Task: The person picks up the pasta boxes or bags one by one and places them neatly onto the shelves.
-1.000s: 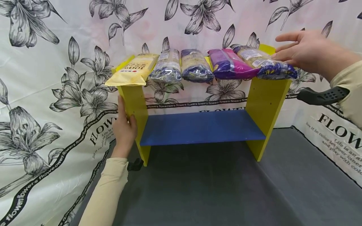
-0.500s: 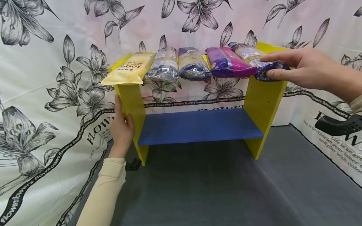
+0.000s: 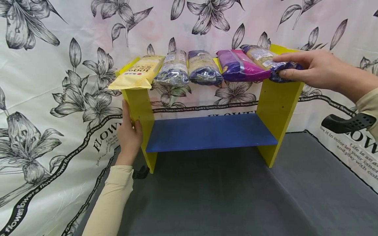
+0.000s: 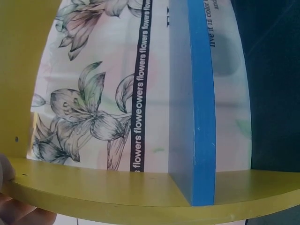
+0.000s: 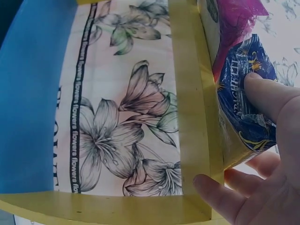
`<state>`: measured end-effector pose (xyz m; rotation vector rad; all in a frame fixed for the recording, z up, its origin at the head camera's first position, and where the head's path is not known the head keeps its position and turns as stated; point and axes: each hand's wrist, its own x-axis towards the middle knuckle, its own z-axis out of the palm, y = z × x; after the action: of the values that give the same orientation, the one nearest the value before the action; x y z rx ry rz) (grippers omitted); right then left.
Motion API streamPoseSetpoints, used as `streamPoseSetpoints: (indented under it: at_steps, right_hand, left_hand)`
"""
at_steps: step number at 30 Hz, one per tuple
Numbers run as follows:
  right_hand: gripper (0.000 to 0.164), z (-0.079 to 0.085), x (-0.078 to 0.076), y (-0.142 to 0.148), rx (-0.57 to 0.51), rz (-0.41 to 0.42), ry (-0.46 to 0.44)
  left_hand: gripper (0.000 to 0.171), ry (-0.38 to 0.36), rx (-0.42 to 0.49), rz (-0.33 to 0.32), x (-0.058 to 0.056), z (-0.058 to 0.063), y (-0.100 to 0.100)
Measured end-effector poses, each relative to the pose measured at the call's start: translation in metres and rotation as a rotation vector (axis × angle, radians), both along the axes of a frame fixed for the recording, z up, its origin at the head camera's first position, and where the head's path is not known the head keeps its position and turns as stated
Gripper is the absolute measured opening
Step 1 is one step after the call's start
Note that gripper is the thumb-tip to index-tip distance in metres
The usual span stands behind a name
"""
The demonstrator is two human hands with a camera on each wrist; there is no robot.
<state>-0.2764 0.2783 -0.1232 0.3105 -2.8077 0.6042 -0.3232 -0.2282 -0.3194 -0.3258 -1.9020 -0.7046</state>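
Note:
A yellow and blue shelf [image 3: 280,108] stands upright, with several packaged food bags lying across its top. My right hand [image 3: 319,70] grips the near end of the rightmost one, a spaghetti bag [image 3: 261,57] in blue and clear wrapping. In the right wrist view, the thumb presses the front of the spaghetti bag [image 5: 239,89], and the other fingers lie around its end beside the yellow top board. On the left, my left hand [image 3: 130,137] holds the shelf's side panel, its thumb on the front edge. Only fingertips [image 4: 28,215] show in the left wrist view.
Left of the spaghetti bag lie a pink-purple bag [image 3: 239,67], two clear-and-blue bags [image 3: 205,67] and a yellow bag [image 3: 140,72]. A blue middle board [image 3: 209,132] spans the side panels. Flowered cloth [image 3: 73,98] hangs behind; a dark grey surface [image 3: 212,196] lies below.
My right hand has come down from above the spaghetti bag and taken hold of its near end. That end has shifted slightly left. The left hand stays on the side panel.

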Motion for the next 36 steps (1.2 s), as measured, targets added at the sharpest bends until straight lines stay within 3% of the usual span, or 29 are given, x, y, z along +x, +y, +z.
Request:
streamPoseSetpoints:
  at_steps: [8,11,16,20,25,36]
  right_hand:
    - [0.056,-0.001,0.001,0.003,-0.011,0.006,0.006]
    - [0.062,0.002,0.009,-0.003,-0.005,-0.002,0.008]
    - [0.074,0.014,0.032,-0.028,-0.053,0.012,0.090]
    - [0.072,0.021,0.039,-0.055,0.052,0.058,0.106]
    - [0.065,0.021,0.032,-0.076,0.243,0.075,0.073]
    - [0.058,0.015,0.027,-0.088,0.273,0.054,0.138]
  left_hand:
    - [0.071,0.007,-0.010,0.002,0.000,-0.002,0.001]
    - [0.071,0.009,-0.015,0.000,-0.002,-0.004,0.002]
    - [0.072,0.015,-0.017,-0.003,-0.002,-0.004,0.002]
    - [0.074,0.015,-0.004,0.003,-0.001,-0.002,0.002]
    - [0.071,-0.011,0.006,0.004,0.002,-0.004,0.002]
    - [0.071,-0.019,0.002,0.015,0.001,-0.002,0.001]
